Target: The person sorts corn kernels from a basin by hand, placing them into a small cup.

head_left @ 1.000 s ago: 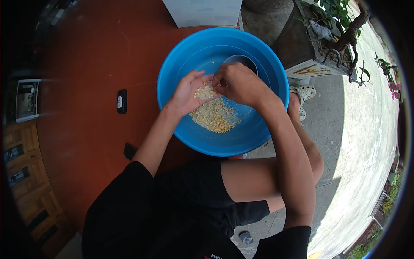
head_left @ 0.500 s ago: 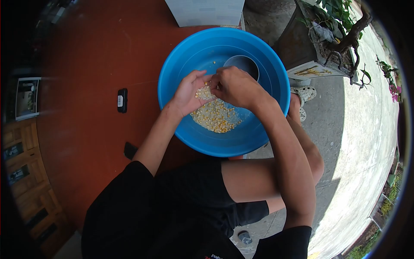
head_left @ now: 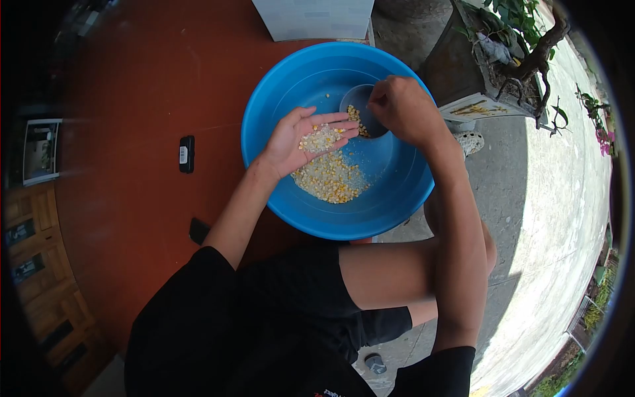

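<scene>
My left hand point(head_left: 296, 142) is palm up over the blue basin point(head_left: 390, 212), fingers stretched out. A heap of mixed grain point(head_left: 321, 139), yellow corn kernels among pale broken grains, lies on its palm and fingers. My right hand point(head_left: 411, 111) is over the right side of a small grey bowl point(head_left: 377, 126) inside the basin. Its thumb and fingers are pinched together, and whatever is between them is hidden. Yellow kernels point(head_left: 357, 119) show in the bowl. More loose mixed grain point(head_left: 333, 178) is spread on the basin floor below my left hand.
A black device with a white label point(head_left: 187, 155) and a dark phone-like object point(head_left: 198, 231) lie on the red-brown floor at left. A white box-like block point(head_left: 316, 18) stands beyond the basin. At upper right is a planter point(head_left: 463, 73) with a twisted branch.
My right hand has moved right, from the grain in my left palm to the small bowl. My left palm and fingers are now uncovered, and kernels show in the bowl.
</scene>
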`<state>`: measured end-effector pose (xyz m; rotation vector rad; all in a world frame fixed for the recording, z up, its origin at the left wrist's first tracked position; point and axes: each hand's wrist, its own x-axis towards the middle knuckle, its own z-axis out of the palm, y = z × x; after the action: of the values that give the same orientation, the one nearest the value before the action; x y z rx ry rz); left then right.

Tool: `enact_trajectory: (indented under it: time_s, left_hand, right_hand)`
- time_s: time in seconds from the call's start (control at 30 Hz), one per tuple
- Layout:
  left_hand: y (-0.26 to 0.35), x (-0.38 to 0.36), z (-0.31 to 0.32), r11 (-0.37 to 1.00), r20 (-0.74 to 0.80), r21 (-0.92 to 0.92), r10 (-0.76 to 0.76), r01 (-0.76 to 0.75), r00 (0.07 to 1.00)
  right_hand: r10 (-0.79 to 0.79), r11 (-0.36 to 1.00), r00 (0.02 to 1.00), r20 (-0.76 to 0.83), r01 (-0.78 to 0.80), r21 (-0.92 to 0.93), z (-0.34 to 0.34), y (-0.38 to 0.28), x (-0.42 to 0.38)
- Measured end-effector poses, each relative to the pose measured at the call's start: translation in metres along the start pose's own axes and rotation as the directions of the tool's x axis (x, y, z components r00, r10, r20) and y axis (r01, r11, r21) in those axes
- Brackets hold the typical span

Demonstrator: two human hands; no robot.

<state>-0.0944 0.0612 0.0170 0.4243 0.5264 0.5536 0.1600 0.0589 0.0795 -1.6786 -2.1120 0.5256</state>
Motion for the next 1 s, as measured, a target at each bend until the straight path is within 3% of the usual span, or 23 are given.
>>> enact_trajectory:
  time_s: [0.2,0.3,0.37,0.5,0.67,0.83,1.0]
  left_hand:
    - [0.0,0.0,0.0,1.0,0.001,-0.003,0.005,-0.005,1.0]
    - [0.0,0.0,0.0,1.0,0.002,-0.023,0.001,-0.001,1.0]
    - [0.0,0.0,0.0,0.999,0.005,-0.053,-0.003,0.004,1.0]
    - [-0.001,-0.002,0.0,1.0,-0.129,0.009,-0.009,0.01,0.992]
    - [-0.004,0.001,-0.029,0.997,-0.249,0.075,-0.001,0.021,0.969]
    - [-0.003,-0.001,-0.021,0.998,-0.237,0.054,-0.008,0.021,0.972]
    - [-0.002,-0.002,-0.014,0.998,-0.251,0.061,-0.013,0.029,0.968]
  right_hand:
    - [0.048,0.999,0.999,-0.016,-0.048,-0.003,-0.007,0.003,-0.001]
    - [-0.007,0.996,1.0,-0.019,0.008,0.092,-0.008,-0.001,0.0]
    - [-0.045,0.987,0.998,0.032,0.039,0.158,-0.004,-0.009,0.0]
    - [-0.095,0.961,0.975,0.201,0.037,0.275,0.013,-0.039,-0.002]
    - [-0.194,0.968,0.956,0.22,0.149,0.203,0.036,-0.058,-0.006]
    - [-0.223,0.973,0.941,0.253,0.201,0.111,0.044,-0.055,-0.005]
    - [-0.22,0.971,0.945,0.243,0.188,0.148,0.049,-0.053,-0.002]
